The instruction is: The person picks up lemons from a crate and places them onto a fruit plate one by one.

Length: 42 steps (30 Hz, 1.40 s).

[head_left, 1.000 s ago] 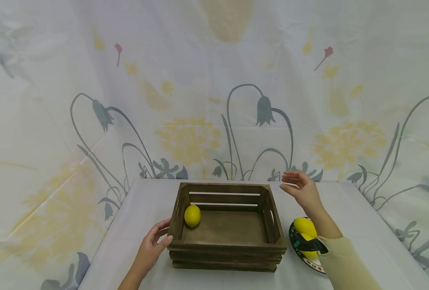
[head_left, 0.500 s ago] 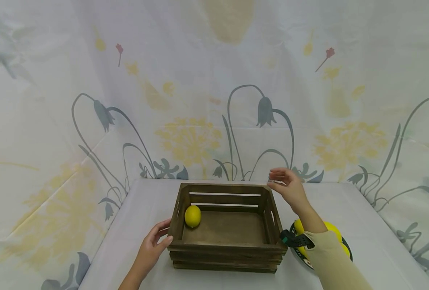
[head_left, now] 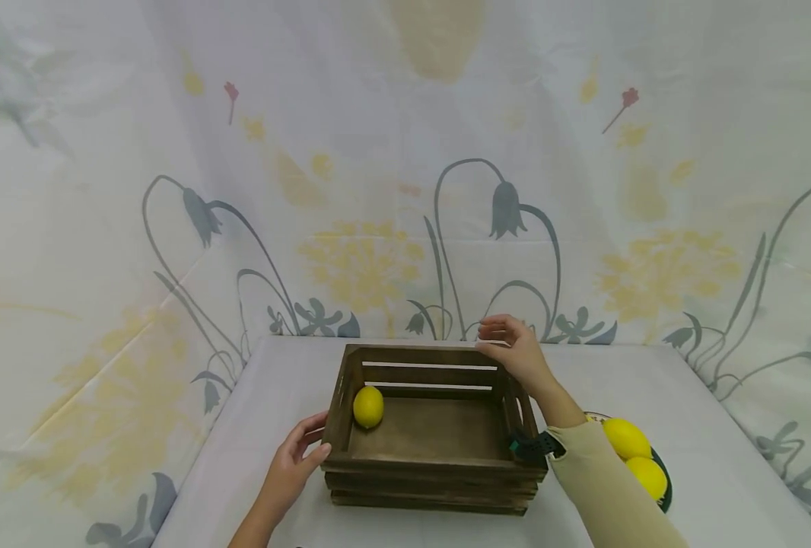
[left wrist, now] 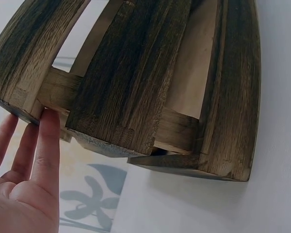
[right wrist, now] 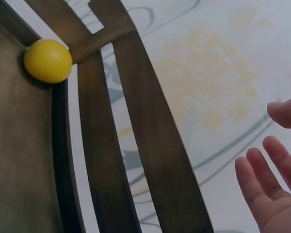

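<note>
A brown slatted wooden crate point(head_left: 433, 473) stands on the white table, with one lemon point(head_left: 368, 407) inside near its left wall. My left hand point(head_left: 293, 463) touches the crate's left side, fingers stretched out along it. In the left wrist view, fingertips of that hand point(left wrist: 31, 179) meet the edge of a slat. Over the crate's back right corner is my right hand point(head_left: 519, 354), holding nothing, fingers loosely bent. The right wrist view shows that hand point(right wrist: 276, 199) apart from the crate's slats point(right wrist: 153, 126), with the lemon point(right wrist: 48, 61) beyond in the corner.
Right of the crate, a dark-rimmed plate point(head_left: 663, 457) carries lemons point(head_left: 627, 439), partly covered by my right sleeve point(head_left: 600, 479). A black band point(head_left: 537, 446) is on my right wrist. Behind the table point(head_left: 296, 365) hangs a flower-patterned cloth point(head_left: 378, 152).
My right hand has moved left from beside the crate to over its back right corner, uncovering more of the plate's right side. The left hand and the crate's lemon have stayed put.
</note>
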{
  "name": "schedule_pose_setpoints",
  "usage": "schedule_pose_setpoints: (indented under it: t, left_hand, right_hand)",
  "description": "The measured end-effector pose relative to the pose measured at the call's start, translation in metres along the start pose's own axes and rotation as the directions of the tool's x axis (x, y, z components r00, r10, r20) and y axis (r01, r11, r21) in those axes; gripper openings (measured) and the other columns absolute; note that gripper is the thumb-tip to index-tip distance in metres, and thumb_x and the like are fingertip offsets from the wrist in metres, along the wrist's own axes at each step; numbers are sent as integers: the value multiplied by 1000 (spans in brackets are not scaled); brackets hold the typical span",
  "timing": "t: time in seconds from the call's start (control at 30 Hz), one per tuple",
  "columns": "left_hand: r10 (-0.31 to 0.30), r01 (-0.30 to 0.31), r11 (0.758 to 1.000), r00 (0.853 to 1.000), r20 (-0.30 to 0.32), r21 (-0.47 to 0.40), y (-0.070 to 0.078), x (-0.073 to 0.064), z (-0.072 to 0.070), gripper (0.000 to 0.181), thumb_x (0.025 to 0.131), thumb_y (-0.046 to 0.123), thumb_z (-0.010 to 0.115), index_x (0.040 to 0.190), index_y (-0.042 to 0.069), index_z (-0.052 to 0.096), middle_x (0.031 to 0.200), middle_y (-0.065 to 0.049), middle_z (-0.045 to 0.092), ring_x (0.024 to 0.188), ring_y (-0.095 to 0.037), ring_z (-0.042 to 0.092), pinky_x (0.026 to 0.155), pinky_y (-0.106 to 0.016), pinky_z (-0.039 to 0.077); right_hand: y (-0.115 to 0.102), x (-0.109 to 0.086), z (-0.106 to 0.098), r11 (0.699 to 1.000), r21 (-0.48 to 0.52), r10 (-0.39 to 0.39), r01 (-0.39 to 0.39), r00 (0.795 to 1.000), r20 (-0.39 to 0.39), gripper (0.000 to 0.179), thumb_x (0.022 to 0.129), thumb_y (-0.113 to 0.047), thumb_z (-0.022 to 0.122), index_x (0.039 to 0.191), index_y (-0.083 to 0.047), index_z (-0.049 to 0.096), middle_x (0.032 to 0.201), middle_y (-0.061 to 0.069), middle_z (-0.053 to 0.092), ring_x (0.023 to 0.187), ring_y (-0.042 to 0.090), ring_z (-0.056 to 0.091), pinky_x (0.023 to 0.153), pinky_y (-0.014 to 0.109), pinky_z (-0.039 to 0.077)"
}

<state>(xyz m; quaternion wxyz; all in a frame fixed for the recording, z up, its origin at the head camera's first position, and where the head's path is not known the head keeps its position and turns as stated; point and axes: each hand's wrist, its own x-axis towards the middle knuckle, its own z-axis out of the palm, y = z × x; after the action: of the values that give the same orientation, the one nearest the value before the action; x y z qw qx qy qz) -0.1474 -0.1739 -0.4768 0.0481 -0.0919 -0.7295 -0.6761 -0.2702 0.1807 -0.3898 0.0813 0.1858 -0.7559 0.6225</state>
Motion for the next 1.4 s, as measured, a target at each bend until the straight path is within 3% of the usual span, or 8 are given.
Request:
schedule_pose_setpoints:
  t: [0.3,0.5,0.67,0.9,1.07,1.33,1.4]
  left_hand:
    - [9,-9,1000,1000,-10,-10,1,-1,0,43,89,1,58,131,-2,46,129,-17,46,110,-13,48,85,-21,46]
    - [55,-55,998,998,10,-16,1,-1,1,42,90,-1,55,130,-6,45,128,-21,44,111,-16,47,85,-21,46]
    - [40,-40,999,999,3,-28,-1,-1,0,43,89,-1,56,131,-4,45,129,-18,45,111,-14,48,85,-21,46]
    - [28,-28,999,1000,3,-34,-3,0,0,44,89,0,57,131,-3,45,129,-17,44,111,-12,48,85,-22,46]
    - [19,-18,999,1000,6,-45,-3,0,-1,45,89,0,57,132,-3,45,129,-17,44,112,-14,47,85,-23,47]
    - [0,1,999,1000,16,-54,-3,0,-1,45,89,-1,57,132,-1,44,131,-16,44,112,-16,47,84,-24,47]
    - [-15,15,998,1000,9,-54,-4,-1,0,45,89,0,57,132,-1,45,130,-15,44,112,-16,47,84,-24,47]
  right_hand:
    - [6,9,21,999,-52,2,2,997,76,36,80,2,69,114,6,55,109,29,56,101,40,56,82,34,50]
    - [12,14,32,993,-117,49,-31,986,156,38,80,-3,70,115,3,56,106,20,58,100,34,57,81,42,49]
    - [16,19,38,991,-133,60,-27,966,250,39,80,-3,70,116,3,56,106,18,59,99,33,58,79,40,50]
    - [19,25,47,991,-134,57,-6,921,385,39,80,-1,70,116,4,55,110,28,55,98,35,58,78,39,51]
    - [24,29,59,991,-137,54,8,893,447,40,82,-4,70,118,4,54,109,23,56,99,36,57,80,38,50]
    - [34,33,87,988,-154,83,12,799,596,41,81,-3,70,119,-1,56,112,15,58,104,36,56,83,34,50]
    - [36,32,94,989,-148,86,10,775,627,40,81,0,69,119,-2,56,114,17,57,106,36,56,87,38,48]
